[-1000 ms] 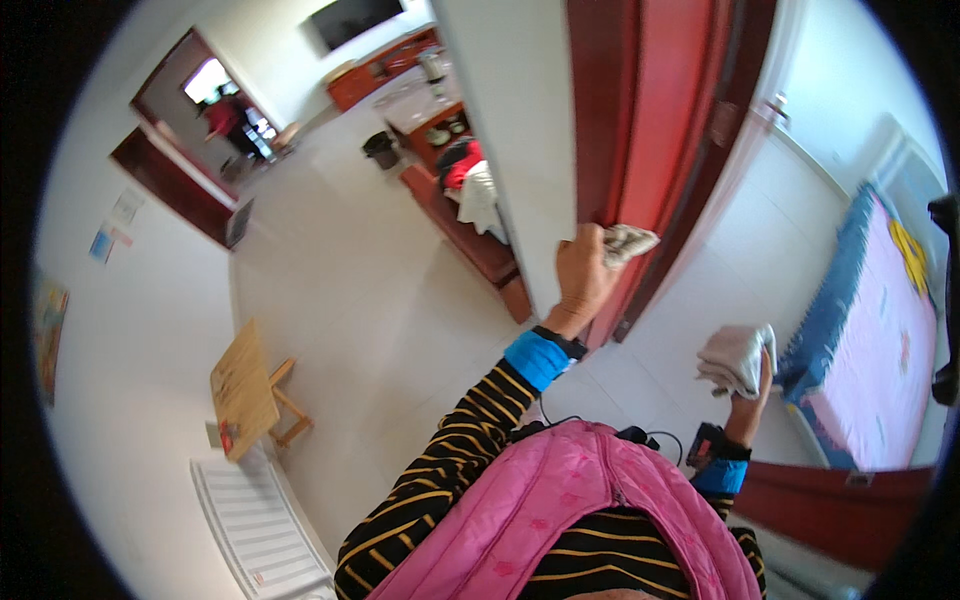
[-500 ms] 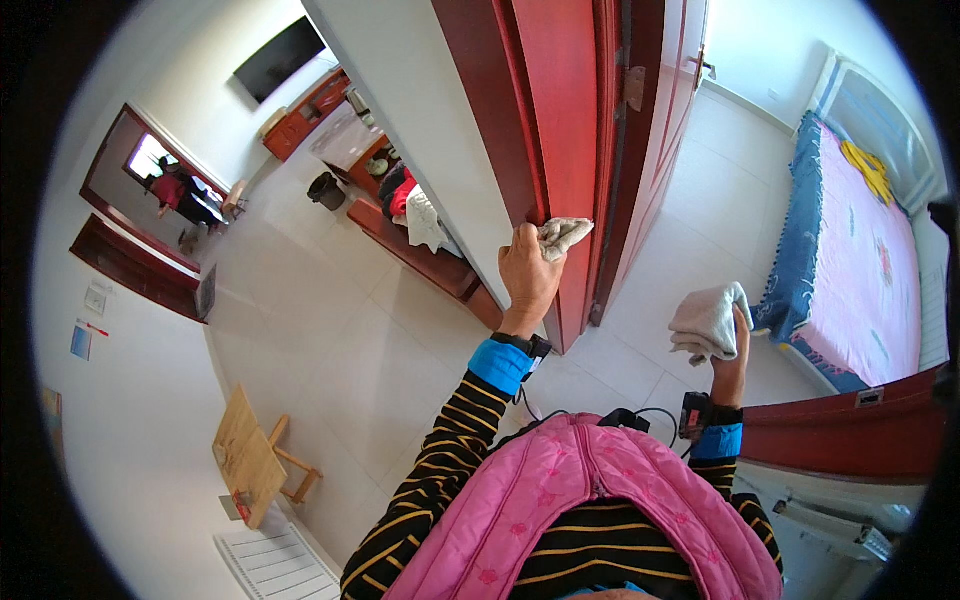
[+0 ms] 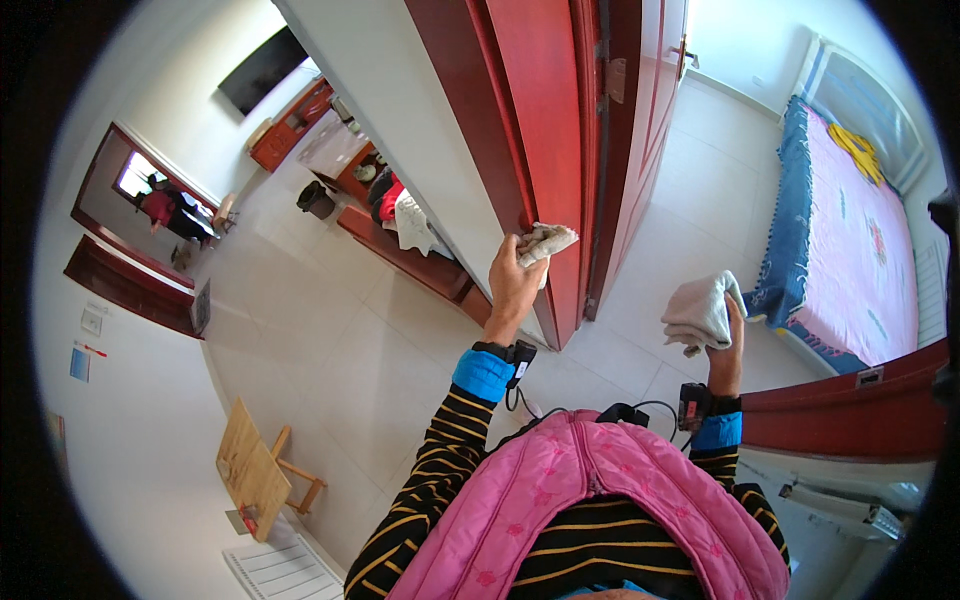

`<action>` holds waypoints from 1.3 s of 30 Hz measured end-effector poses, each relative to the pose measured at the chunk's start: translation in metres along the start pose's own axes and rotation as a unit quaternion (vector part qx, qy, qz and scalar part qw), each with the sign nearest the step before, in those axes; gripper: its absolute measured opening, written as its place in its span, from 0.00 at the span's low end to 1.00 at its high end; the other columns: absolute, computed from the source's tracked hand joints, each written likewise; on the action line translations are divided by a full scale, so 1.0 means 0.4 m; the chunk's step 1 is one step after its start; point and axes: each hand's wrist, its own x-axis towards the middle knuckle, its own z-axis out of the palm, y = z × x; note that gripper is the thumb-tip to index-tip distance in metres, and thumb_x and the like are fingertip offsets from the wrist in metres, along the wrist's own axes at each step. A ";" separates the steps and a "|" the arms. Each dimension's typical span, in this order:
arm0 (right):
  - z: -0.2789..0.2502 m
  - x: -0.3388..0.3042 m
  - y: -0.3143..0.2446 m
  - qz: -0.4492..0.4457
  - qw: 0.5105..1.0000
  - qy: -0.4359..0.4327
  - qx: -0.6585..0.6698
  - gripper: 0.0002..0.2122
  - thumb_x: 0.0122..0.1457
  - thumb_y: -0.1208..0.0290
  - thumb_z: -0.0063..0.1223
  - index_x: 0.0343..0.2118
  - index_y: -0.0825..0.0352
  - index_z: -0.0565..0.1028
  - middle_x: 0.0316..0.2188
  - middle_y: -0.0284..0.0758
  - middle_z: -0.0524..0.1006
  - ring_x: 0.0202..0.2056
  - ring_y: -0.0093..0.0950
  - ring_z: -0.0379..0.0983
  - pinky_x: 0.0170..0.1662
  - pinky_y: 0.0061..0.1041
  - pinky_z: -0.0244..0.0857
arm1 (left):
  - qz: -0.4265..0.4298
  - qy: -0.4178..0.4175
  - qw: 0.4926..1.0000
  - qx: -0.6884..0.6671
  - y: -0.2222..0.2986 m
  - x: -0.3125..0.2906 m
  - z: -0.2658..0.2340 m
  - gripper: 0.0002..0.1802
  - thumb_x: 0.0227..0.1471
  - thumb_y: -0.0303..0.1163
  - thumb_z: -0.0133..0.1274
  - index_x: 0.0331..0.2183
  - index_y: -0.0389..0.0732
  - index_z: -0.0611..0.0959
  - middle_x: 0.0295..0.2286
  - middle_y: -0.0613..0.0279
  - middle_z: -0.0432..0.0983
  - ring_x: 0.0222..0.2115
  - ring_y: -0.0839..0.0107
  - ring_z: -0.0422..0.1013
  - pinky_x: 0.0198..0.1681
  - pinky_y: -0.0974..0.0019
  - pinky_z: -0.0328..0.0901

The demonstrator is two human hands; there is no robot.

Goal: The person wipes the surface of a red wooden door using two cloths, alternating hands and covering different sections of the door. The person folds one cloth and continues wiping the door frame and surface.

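A small beige cloth (image 3: 547, 243) lies against the face of the glossy red door frame (image 3: 540, 130), apparently touching it, with one end poking out past the knuckles. The left hand (image 3: 512, 285) pinches it in closed fingers. It looks light, limp and hard to damage; bunched like this, it probably holds its shape only where it is gripped, so the gathered middle seems the best place to take hold. Whether it is damp cannot be told; the frame's smooth finish probably offers it little drag.

The right hand (image 3: 730, 345) clasps a thicker folded cloth (image 3: 700, 308) by its right side, apart from the frame, its fingers partly hidden by the layers. This one looks soft and light too, though bulkier; its loose corners would likely unfold unless the stacked layers are held together across the fold.

Beyond the frame, a red door (image 3: 645, 130) stands open on its hinge. Farther right is a bed (image 3: 860, 250) with a pink and blue cover; on the left, a dark bin (image 3: 315, 200) stands near a reddish-brown bench (image 3: 385, 252).
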 end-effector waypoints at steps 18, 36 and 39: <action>0.031 -0.017 -0.037 -0.100 0.980 -0.029 -0.167 0.28 0.55 0.67 0.62 0.57 0.69 0.64 0.49 0.44 0.72 0.50 0.33 0.71 0.52 0.32 0.67 | -0.235 -0.109 0.831 -0.492 -0.054 -0.062 -0.172 0.27 0.52 0.39 0.58 0.51 0.37 0.74 0.47 0.59 0.73 0.47 0.67 0.71 0.50 0.60 0.67; 0.107 0.007 -0.128 0.192 0.968 0.009 0.159 0.19 0.61 0.59 0.52 0.48 0.67 0.73 0.38 0.32 0.77 0.39 0.23 0.73 0.42 0.24 0.68 | -0.200 -0.145 0.856 -0.453 0.052 -0.070 -0.197 0.29 0.55 0.46 0.55 0.53 0.37 0.73 0.48 0.59 0.73 0.49 0.66 0.68 0.53 0.58 0.64; 0.117 0.005 -0.137 0.152 0.983 -0.027 0.103 0.19 0.60 0.57 0.53 0.47 0.67 0.75 0.39 0.31 0.77 0.41 0.23 0.71 0.44 0.26 0.66 | -0.196 -0.139 0.875 -0.420 0.057 -0.073 -0.200 0.27 0.54 0.43 0.57 0.52 0.37 0.74 0.47 0.60 0.73 0.49 0.68 0.68 0.54 0.59 0.63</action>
